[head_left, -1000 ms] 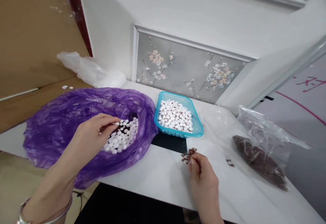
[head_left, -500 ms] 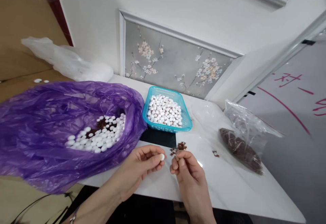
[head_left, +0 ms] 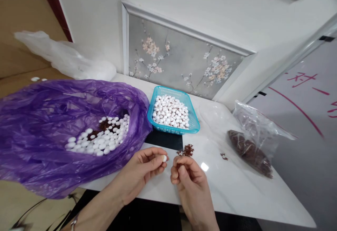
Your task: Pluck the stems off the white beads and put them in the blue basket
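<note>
Two hands nearly touching above table [head_left: 237, 189] front edge. Purple bag [head_left: 47, 147] of beads far left. Left hand [head_left: 142, 171] grip pinches one white bead [head_left: 164, 158]. Right hand [head_left: 188, 180] grip pinched, apparently on brown bit [head_left: 178, 164]; brown pile [head_left: 187, 150] just beyond. Likely step: mating bead with bit; calls for fine alignment.

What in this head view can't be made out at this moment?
Head view:
Right hand: own fingers hide whatever it pinches.
White bead in left hand: too small for detail.
Brown bits: too small to identify.
Purple bag: cut by left edge.
</note>
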`<state>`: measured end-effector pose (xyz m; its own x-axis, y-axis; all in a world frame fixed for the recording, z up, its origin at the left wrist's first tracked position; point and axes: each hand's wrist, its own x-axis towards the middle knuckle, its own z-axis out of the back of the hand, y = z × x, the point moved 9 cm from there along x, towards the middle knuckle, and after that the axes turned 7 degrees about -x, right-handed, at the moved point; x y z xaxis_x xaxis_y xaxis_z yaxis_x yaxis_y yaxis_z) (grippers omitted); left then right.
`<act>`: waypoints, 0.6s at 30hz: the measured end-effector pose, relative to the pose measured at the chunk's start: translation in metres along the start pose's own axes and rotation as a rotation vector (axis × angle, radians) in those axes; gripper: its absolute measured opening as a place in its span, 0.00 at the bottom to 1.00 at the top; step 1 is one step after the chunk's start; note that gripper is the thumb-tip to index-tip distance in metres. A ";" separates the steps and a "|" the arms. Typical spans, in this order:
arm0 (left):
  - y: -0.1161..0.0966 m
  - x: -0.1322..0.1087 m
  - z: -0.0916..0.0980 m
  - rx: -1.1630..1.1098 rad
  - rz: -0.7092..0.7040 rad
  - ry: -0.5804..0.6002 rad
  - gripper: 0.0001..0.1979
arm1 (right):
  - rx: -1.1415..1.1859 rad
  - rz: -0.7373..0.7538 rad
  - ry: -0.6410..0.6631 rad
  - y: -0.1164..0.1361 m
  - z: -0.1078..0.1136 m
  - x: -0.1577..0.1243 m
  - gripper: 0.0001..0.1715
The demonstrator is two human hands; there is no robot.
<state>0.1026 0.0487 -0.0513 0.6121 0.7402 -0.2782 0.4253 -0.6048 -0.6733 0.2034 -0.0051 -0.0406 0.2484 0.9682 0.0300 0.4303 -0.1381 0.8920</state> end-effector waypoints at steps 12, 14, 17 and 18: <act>0.003 -0.001 -0.004 -0.026 0.001 0.107 0.05 | -0.060 0.016 -0.010 0.002 -0.004 -0.002 0.02; 0.003 -0.002 -0.005 -0.041 0.001 0.112 0.04 | -0.173 0.001 -0.037 0.000 -0.002 -0.003 0.02; 0.001 -0.001 -0.005 -0.049 -0.011 0.103 0.04 | -0.293 0.017 -0.059 0.003 -0.004 -0.003 0.02; 0.001 -0.001 -0.005 -0.047 -0.018 0.096 0.04 | -0.317 0.032 -0.062 0.005 -0.005 -0.003 0.03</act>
<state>0.1056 0.0460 -0.0481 0.6640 0.7211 -0.1979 0.4666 -0.6064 -0.6439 0.2005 -0.0075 -0.0336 0.3143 0.9484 0.0416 0.1324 -0.0872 0.9874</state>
